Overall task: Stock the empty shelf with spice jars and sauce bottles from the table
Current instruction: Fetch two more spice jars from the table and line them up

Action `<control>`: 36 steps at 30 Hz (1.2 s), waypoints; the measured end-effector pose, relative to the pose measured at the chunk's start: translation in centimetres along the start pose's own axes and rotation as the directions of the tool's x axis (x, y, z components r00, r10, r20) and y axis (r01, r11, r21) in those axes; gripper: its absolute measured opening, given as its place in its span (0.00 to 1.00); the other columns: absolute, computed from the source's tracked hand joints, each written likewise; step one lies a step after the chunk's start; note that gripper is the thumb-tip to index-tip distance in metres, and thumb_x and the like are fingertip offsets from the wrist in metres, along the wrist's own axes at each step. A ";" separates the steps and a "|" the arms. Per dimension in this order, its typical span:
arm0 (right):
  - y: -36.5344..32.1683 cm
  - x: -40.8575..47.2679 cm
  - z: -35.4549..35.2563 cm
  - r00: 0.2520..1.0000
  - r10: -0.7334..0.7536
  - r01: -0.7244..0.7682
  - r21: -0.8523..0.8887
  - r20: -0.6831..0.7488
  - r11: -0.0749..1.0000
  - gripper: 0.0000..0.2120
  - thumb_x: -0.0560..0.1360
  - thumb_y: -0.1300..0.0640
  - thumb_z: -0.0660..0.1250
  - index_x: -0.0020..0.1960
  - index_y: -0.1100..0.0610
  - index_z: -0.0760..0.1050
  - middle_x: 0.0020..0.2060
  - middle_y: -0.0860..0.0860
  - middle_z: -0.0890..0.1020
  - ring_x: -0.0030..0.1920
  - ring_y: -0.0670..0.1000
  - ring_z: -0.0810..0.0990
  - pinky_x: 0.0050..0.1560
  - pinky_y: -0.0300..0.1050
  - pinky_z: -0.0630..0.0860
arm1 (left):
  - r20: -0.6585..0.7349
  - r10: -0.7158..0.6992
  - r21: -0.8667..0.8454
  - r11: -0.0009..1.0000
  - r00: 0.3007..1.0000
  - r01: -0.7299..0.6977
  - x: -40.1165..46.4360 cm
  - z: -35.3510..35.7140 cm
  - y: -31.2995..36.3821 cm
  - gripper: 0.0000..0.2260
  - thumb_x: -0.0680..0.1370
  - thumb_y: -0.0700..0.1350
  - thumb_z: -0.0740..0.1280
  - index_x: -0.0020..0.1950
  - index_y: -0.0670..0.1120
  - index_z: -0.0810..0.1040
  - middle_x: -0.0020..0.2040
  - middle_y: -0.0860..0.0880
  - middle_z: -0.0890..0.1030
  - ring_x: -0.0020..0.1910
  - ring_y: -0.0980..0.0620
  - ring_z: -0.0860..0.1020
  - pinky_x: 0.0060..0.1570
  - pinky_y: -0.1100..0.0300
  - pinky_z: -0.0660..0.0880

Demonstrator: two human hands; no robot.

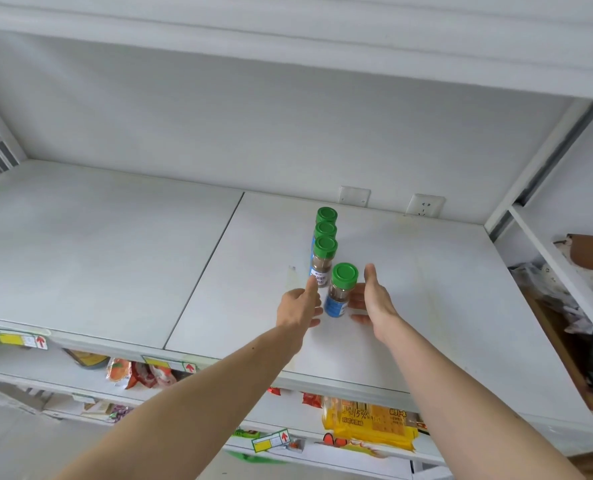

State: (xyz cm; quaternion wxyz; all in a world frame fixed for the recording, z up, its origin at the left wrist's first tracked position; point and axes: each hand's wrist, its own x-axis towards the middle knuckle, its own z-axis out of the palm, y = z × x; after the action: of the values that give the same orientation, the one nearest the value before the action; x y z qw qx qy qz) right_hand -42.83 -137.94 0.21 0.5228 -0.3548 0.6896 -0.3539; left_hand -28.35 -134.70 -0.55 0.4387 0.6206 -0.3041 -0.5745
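Several spice jars with green lids stand on the white shelf point(409, 306), three in a row running back toward the wall point(325, 252). The nearest jar point(340, 292), with brown powder and a blue label, stands upright just in front and slightly right of that row. My left hand point(300, 306) is at its left side and my right hand point(374, 299) at its right, both with fingers spread and curved around the jar. The fingertips are at or very near the glass; neither hand grips it. The table is not in view.
The shelf's left panel point(97, 258) and the area right of the jars are bare. Two wall sockets point(425, 205) sit at the back. Lower shelves hold snack packets point(368, 424). A side unit at the right holds clutter point(589, 258).
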 end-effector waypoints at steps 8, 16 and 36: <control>1.0 -1.3 0.7 1.000 0.001 -0.001 0.031 0.012 1.000 0.35 0.81 0.36 0.45 0.49 0.61 0.82 0.44 0.58 0.86 0.46 0.58 0.84 0.50 0.51 0.80 | 0.027 0.037 -0.059 0.998 0.999 -0.036 -0.7 -0.4 -0.2 0.21 0.80 0.59 0.60 0.54 0.41 0.78 0.52 0.44 0.82 0.52 0.49 0.81 0.53 0.53 0.77; 1.8 -1.9 1.4 1.000 0.005 -0.005 0.110 0.004 0.994 0.32 0.82 0.40 0.49 0.50 0.64 0.80 0.40 0.60 0.86 0.41 0.59 0.86 0.44 0.52 0.82 | 0.021 0.031 -0.035 0.999 0.999 -0.030 -0.5 -1.4 -1.3 0.20 0.81 0.58 0.57 0.53 0.44 0.79 0.53 0.45 0.82 0.55 0.48 0.80 0.58 0.51 0.76; 1.5 -1.0 3.5 0.999 0.000 -0.008 0.202 0.043 0.979 0.30 0.82 0.40 0.50 0.56 0.64 0.79 0.48 0.60 0.85 0.44 0.58 0.86 0.44 0.50 0.82 | 0.075 0.047 0.000 0.999 0.996 -0.047 1.5 -2.4 -0.7 0.21 0.80 0.62 0.55 0.49 0.49 0.79 0.56 0.47 0.81 0.56 0.49 0.79 0.61 0.50 0.75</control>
State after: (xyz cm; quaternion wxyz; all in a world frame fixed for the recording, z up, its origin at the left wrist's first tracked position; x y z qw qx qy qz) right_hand -39.40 -136.75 -1.29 0.5715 -0.3059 0.6394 -0.4136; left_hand -25.85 -135.29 -1.92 0.4399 0.5915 -0.3354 -0.5867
